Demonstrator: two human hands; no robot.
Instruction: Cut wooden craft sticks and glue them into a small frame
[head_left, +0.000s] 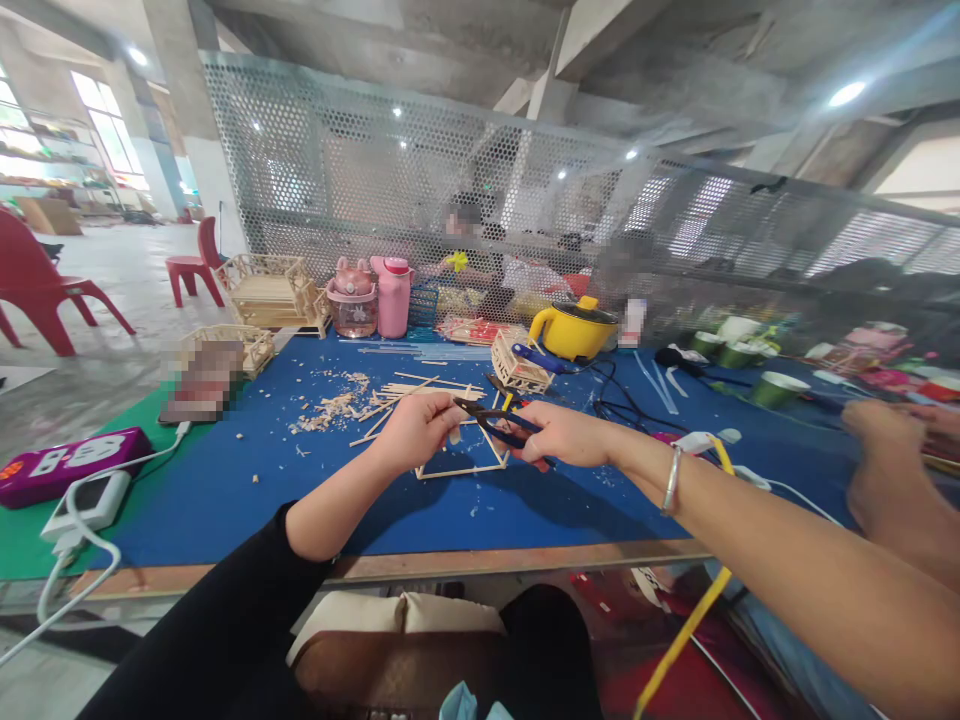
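Note:
Over the blue table mat, my left hand pinches a short wooden stick; the fingers hide most of it. My right hand is closed around the handles of dark-jawed pliers. The jaws meet the stick at my left fingertips. Beneath both hands lies a square frame of thin sticks, partly covered by them. Loose wooden sticks are scattered behind my left hand, with a heap of small offcuts to their left. A blue glue gun rests by a small stick-built model.
A yellow pot, pink jug and pink bottle stand along a perforated metal screen. Larger stick models are back left. A purple case, phone and white cables lie left. Another person's arm reaches in right.

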